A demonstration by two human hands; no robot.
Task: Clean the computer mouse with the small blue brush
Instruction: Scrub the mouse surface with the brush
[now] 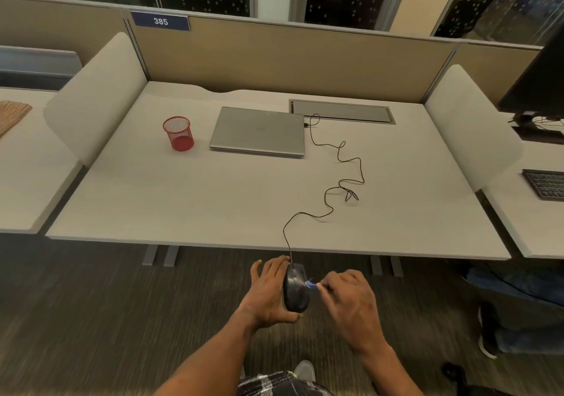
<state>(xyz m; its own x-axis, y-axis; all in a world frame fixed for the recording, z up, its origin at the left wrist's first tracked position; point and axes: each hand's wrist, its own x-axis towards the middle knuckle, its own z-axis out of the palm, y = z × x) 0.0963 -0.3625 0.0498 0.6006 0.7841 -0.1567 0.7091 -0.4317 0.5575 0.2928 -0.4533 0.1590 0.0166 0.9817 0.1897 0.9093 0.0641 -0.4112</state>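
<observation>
The computer mouse (295,287) is not on the desk: you hold it out in front of the near edge, above the carpet, with its top turned toward you. Start with the big things. The pale desk (213,200) spreads ahead of you between padded side screens, with a tan partition behind that carries a blue plate reading 385 (160,21). A closed grey laptop (259,130) lies toward the back of the desk, and a red mesh cup (178,133) stands upright to its left, well apart from it. The mouse's black cable (338,182) runs in loose bends from the laptop's right side across the desk and over the near edge to the mouse. Your left hand (268,292) cups the mouse from the left, fingers curled round its far side and thumb under its near end. Your right hand (351,298) is closed, fingertips pinched on the small blue brush (311,284), whose tip touches the mouse's right side.
</observation>
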